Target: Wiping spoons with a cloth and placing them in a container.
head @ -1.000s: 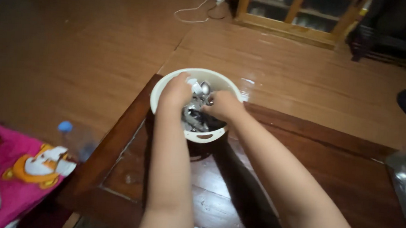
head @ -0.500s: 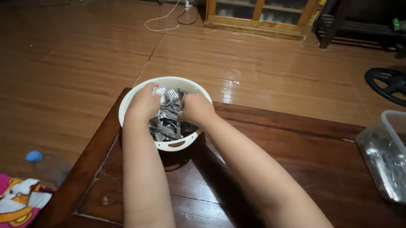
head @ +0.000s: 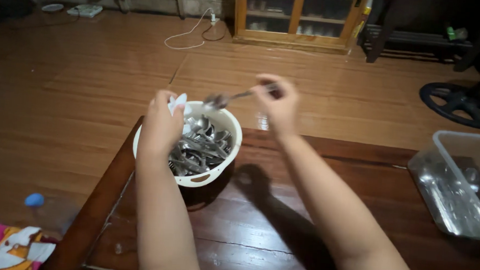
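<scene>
While cutlery [head: 201,149] fills the white bowl [head: 230,130], right hand [head: 277,101] lifts a spoon [head: 225,98].

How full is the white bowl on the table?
Fairly full: the white bowl holds a heap of metal cutlery reaching near its rim.

No labels, signs or screens show. The one package-like thing is a clear plastic tub [head: 459,182], rectangular with rounded corners, on the dark wooden surface [head: 256,234] at the right edge.

arms: 2, bare to elbows | sleeves: none visible | hands [head: 161,126]: ungloved
</scene>
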